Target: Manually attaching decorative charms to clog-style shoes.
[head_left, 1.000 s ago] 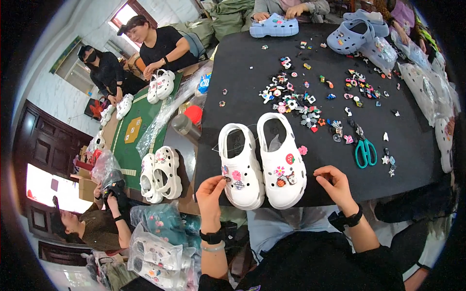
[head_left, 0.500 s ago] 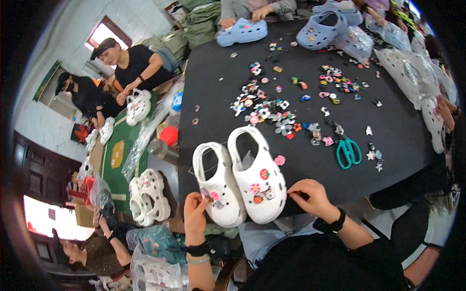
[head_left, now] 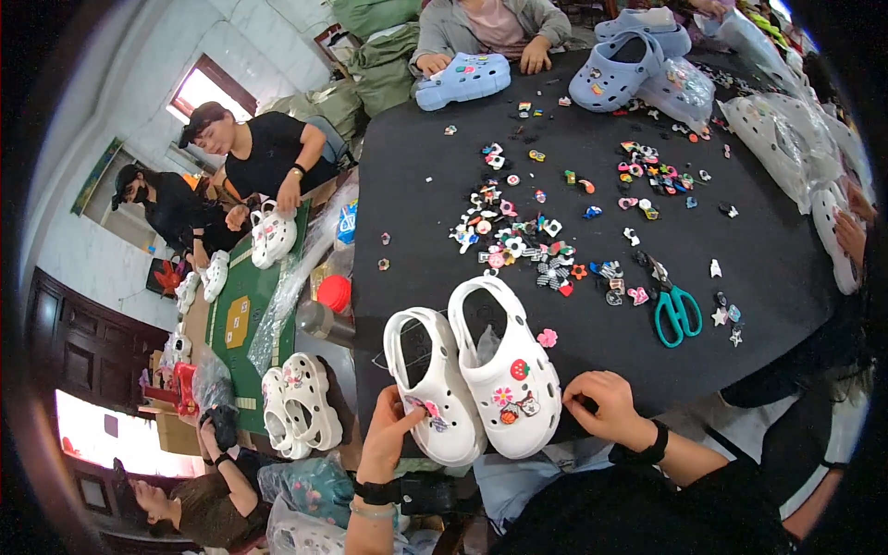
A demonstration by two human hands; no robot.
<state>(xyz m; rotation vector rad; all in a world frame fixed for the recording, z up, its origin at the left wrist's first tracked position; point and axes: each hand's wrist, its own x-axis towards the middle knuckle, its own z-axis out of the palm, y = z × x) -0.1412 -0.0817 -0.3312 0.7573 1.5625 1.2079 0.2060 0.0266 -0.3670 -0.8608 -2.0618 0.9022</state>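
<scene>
Two white clogs stand side by side at the near table edge, toes toward me. My left hand [head_left: 392, 430] grips the outer side of the left clog [head_left: 453, 435], its thumb on a cluster of pink and purple charms. On the right clog [head_left: 509, 375] sit a strawberry, a pink flower, a dog-like charm and an orange ball. My right hand [head_left: 606, 407] is beside that clog with fingers curled in a pinch; whatever they hold, if anything, is hidden. A loose pink flower charm [head_left: 548, 339] lies on the table just beyond the right clog.
Piles of small charms [head_left: 513, 236] spread over the black table [head_left: 407, 185]. Teal-handled scissors [head_left: 678, 316] lie at right. Across sits a person with a light-blue clog [head_left: 464, 80]. Bagged white clogs [head_left: 782, 148] line the right; a red-lidded jar [head_left: 328, 310] stands left.
My view has shifted, so the scene sits lower and further right. The person across has moved a hand from the blue clog to the table. My hands keep nearly the same hold and place.
</scene>
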